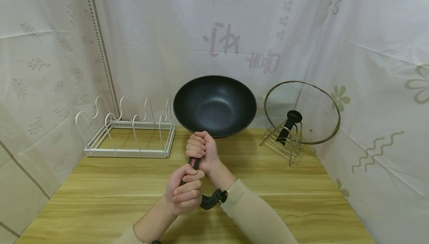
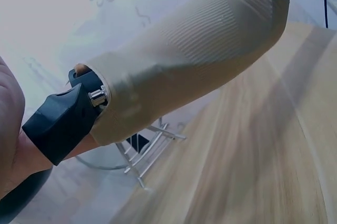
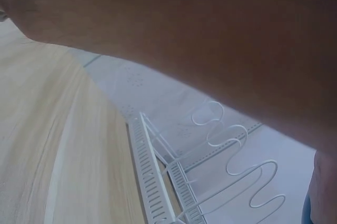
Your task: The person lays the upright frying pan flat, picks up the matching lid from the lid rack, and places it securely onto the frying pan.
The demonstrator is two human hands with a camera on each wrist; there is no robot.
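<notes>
Pale beige sleeves are worn, the right sleeve (image 1: 258, 210) being extended close to the wrist (image 1: 228, 178) and the left sleeve (image 1: 129, 236) ended farther up the forearm (image 1: 152, 218). A panel (image 2: 205, 27) of fine ribbed lines is set into the right sleeve, whose cuff (image 2: 105, 90) is finished with a seamed edge. Beside that cuff, a broad black band (image 2: 58, 124) is worn, fitted with a small silvery metal piece (image 2: 98, 97).

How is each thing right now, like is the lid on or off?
Pan: tilted, uncovered
Left hand: gripping the handle
Right hand: gripping the handle
Lid: off, propped in the stand
Stand: holding the lid
Rack: upright on the table
</notes>
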